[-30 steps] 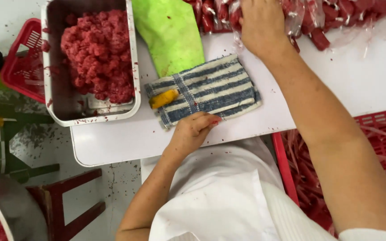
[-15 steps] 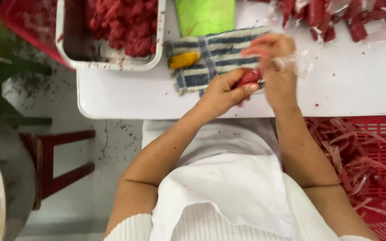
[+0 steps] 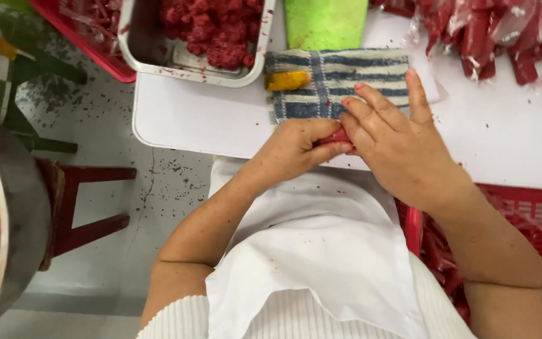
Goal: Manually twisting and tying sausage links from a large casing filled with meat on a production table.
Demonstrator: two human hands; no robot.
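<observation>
Together, hands (image 3: 340, 141) on red roll (image 3: 337, 136) at table edge (image 3: 221, 150)

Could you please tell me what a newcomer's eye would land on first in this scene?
Probably the two hands meeting at the white table's near edge: the left hand and right hand pinch a small red piece between them, over a blue-striped cloth. Next, the metal tray of red minced meat at the top, and the pile of red wrapped sticks at upper right.
</observation>
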